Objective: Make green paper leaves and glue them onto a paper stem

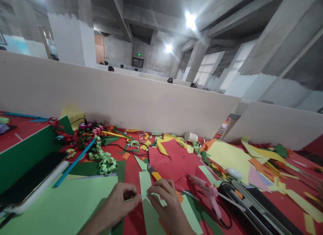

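Centrally, a light-green paper strip (145,181) lies on the red counter (131,179), below the left hand (122,201) and right hand (166,203), whose thumbs and fingers are drawn close; whether they pinch anything cannot be told. A yellow-handled cutter (155,175) rests beside its far end; farther right lies a pink glue gun (207,189).

pale green paper strip (150,216), pink glue gun (205,187), red table (132,179), blue stick (75,162), off-white partition (118,97).
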